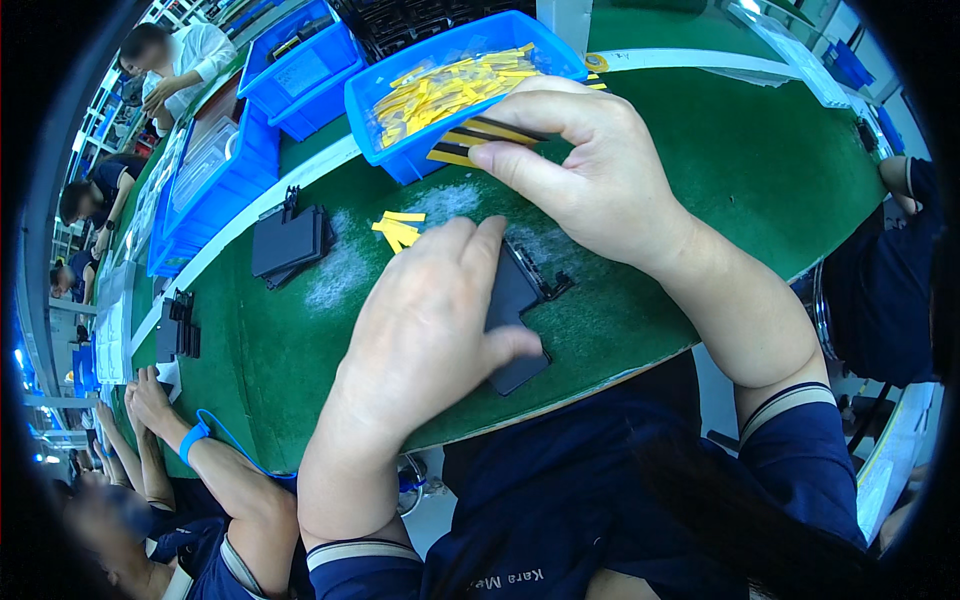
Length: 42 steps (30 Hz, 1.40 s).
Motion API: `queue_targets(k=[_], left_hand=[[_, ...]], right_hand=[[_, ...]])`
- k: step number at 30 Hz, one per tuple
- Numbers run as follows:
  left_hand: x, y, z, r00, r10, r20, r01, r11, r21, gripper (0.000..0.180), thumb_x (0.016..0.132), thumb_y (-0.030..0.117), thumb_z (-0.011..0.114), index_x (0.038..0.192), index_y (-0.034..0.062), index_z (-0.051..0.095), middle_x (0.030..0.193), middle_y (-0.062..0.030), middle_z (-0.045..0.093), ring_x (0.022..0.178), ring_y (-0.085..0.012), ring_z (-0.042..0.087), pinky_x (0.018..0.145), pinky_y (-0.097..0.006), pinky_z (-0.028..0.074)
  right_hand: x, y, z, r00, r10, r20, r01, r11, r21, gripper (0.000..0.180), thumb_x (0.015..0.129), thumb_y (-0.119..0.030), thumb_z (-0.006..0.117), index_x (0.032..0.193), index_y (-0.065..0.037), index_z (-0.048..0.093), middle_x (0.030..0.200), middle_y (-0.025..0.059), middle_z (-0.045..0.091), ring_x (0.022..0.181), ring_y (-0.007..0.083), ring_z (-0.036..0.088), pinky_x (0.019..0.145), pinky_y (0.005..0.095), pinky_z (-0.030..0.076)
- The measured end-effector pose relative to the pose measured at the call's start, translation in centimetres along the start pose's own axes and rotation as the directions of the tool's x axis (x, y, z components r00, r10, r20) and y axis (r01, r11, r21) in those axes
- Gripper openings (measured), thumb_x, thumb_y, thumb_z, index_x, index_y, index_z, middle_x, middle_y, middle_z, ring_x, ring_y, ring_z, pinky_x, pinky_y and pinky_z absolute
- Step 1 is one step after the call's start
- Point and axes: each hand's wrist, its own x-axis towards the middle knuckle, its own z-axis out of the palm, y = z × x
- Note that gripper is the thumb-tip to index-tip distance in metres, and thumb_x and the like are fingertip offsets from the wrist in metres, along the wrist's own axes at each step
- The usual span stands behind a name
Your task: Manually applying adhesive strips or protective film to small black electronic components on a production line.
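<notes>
My right hand (600,165) is raised over the table, thumb and fingers pinching several yellow-and-black strips (452,152) near the blue bin. Lower and to the left, my left hand (425,310) has its fingers stretched out and its thumb apart. It is over the left side of a flat black plastic part (513,295) with a clip-like edge; whether it touches the part I cannot tell. Just beyond its fingers lie a few loose yellow strips (400,230). Many more such strips fill the blue bin (408,160) at the far side.
Stacked black parts (283,245) rest on the green table mat (790,170) to the left, with more black parts (178,335) further left. Other blue bins (235,170) stand behind them. A co-worker's arm with a blue wrist strap (193,440) reaches in at the lower left.
</notes>
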Motion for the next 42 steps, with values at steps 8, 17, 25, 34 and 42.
queue_targets(k=[8, 17, 25, 34, 42], left_hand=[[0.9, -2.3, 0.1, 0.924, -0.367, -0.109, 0.064, 0.428, -0.901, 0.023, 0.085, 0.002, 0.057, 0.106, -0.0024, 0.049, 0.089, -0.0081, 0.062, 0.080, -0.0103, 0.058, 0.071, -0.023, 0.048], [1.1, -2.2, -0.3, 0.944, -0.322, -0.068, 0.030, 0.290, -0.957, 0.025, 0.088, 0.001, 0.053, 0.111, -0.0034, 0.048, 0.097, -0.0090, 0.063, 0.084, -0.0090, 0.058, 0.076, -0.021, 0.047], [1.1, -2.1, -0.2, 0.936, -0.339, -0.094, 0.011, 0.296, -0.955, 0.025, 0.088, 0.001, 0.054, 0.112, -0.0032, 0.048, 0.098, -0.0091, 0.062, 0.085, -0.0087, 0.058, 0.075, -0.021, 0.047], [1.1, -1.9, 0.0, 0.932, -0.342, -0.122, -0.023, 0.280, -0.960, 0.024, 0.087, 0.000, 0.054, 0.111, -0.0033, 0.049, 0.098, -0.0101, 0.062, 0.086, -0.0097, 0.059, 0.075, -0.021, 0.047], [1.3, -1.5, 0.3, 0.923, -0.354, -0.153, -0.027, 0.335, -0.942, 0.024, 0.088, 0.000, 0.053, 0.111, -0.0041, 0.049, 0.099, -0.0102, 0.062, 0.086, -0.0095, 0.059, 0.075, -0.021, 0.047]], right_hand=[[-0.1, -0.9, 0.0, 0.981, 0.183, 0.070, -0.195, 0.955, 0.225, 0.022, 0.074, -0.011, 0.065, 0.092, 0.000, 0.068, 0.087, 0.0133, 0.068, 0.079, 0.0192, 0.065, 0.072, 0.0286, 0.050], [0.1, -1.2, -0.7, 0.991, 0.114, 0.072, -0.122, 0.986, 0.110, 0.019, 0.072, -0.011, 0.064, 0.088, 0.000, 0.069, 0.085, 0.0143, 0.068, 0.078, 0.0237, 0.066, 0.072, 0.0304, 0.051], [-0.1, -1.1, -0.6, 0.995, 0.096, 0.035, -0.098, 0.994, 0.057, 0.018, 0.072, -0.011, 0.064, 0.085, 0.000, 0.069, 0.083, 0.0150, 0.067, 0.076, 0.0259, 0.065, 0.070, 0.0315, 0.051], [-0.3, -0.9, -0.3, 0.999, -0.039, -0.030, 0.037, 0.995, -0.092, 0.011, 0.068, -0.009, 0.064, 0.076, -0.001, 0.068, 0.074, 0.0129, 0.064, 0.070, 0.0264, 0.062, 0.065, 0.0333, 0.049], [-0.6, -1.1, -0.1, 0.996, -0.087, -0.012, 0.082, 0.964, -0.254, 0.010, 0.064, -0.006, 0.069, 0.072, -0.002, 0.064, 0.073, 0.0090, 0.061, 0.068, 0.0221, 0.059, 0.063, 0.0312, 0.046]])
